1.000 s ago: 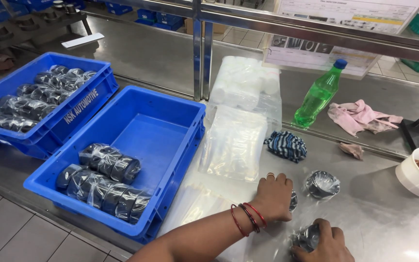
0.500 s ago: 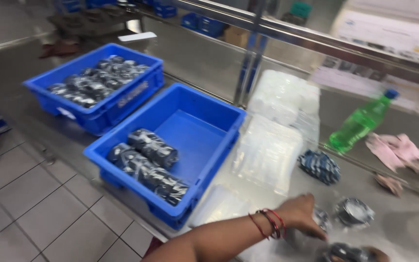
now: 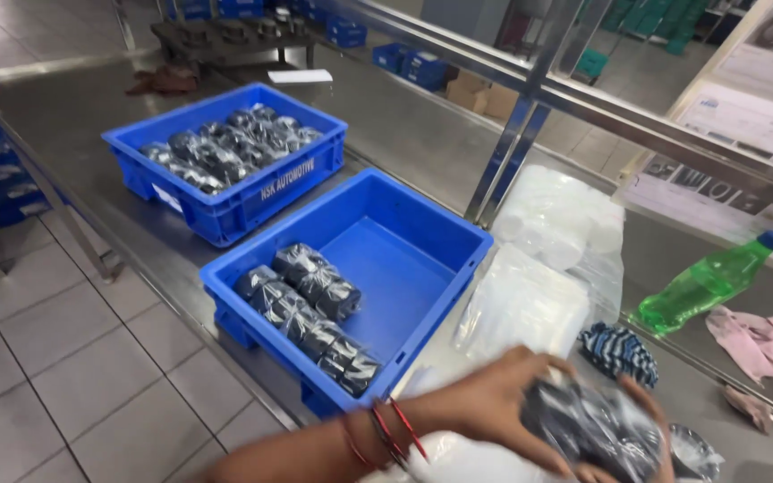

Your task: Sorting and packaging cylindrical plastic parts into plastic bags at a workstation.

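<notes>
My left hand and my right hand are both closed around a dark, round part wrapped in clear plastic at the bottom right, above the steel table. The bundle is blurred. To their left stands a blue crate with a row of the same wrapped dark parts along its near left side. A second blue crate farther left is full of wrapped parts. Red bangles circle my left wrist.
A stack of clear plastic bags and white bags lies right of the near crate. A striped cloth, a green bottle on its side and a pink rag lie at the right. A steel post rises behind.
The view has swung left. My left hand has moved off the table onto the wrapped part, so both hands now hold it, raised above the table.
</notes>
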